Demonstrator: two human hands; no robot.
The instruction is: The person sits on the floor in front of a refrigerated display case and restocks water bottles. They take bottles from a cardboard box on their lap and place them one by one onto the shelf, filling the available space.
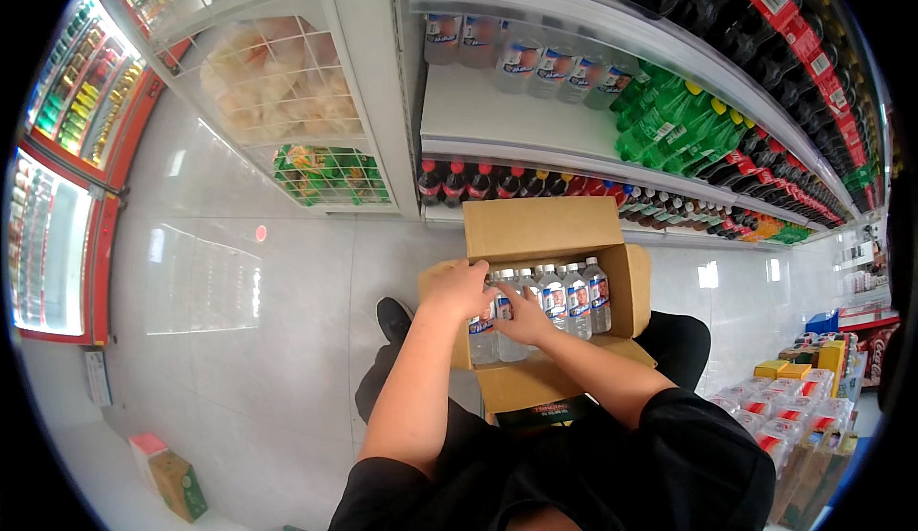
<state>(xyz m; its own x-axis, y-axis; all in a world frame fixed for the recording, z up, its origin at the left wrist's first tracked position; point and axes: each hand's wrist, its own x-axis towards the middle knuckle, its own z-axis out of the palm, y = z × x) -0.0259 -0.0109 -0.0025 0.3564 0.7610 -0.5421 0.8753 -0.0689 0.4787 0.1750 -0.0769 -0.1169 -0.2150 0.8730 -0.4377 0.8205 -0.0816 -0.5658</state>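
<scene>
An opened cardboard box (541,226) stands before me, flaps spread outward. Inside, several clear plastic bottles (577,305) with white caps and blue-orange labels stand upright in rows. My left hand (459,289) curls over the top of the leftmost front bottle (483,344), hiding its cap. Around the bottle beside it (511,348), my right hand (527,316) has its thumb in front and its fingers near the neck. Both of these bottles are still within the box.
Beyond the box, a white shelf unit (502,111) holds similar clear bottles (556,76), green soda bottles (670,122) and dark cola bottles (452,183). At left is a wire-mesh rack (287,94); farther off, red-framed drinks coolers (100,258). Shrink-wrapped packs (778,409) are stacked at right.
</scene>
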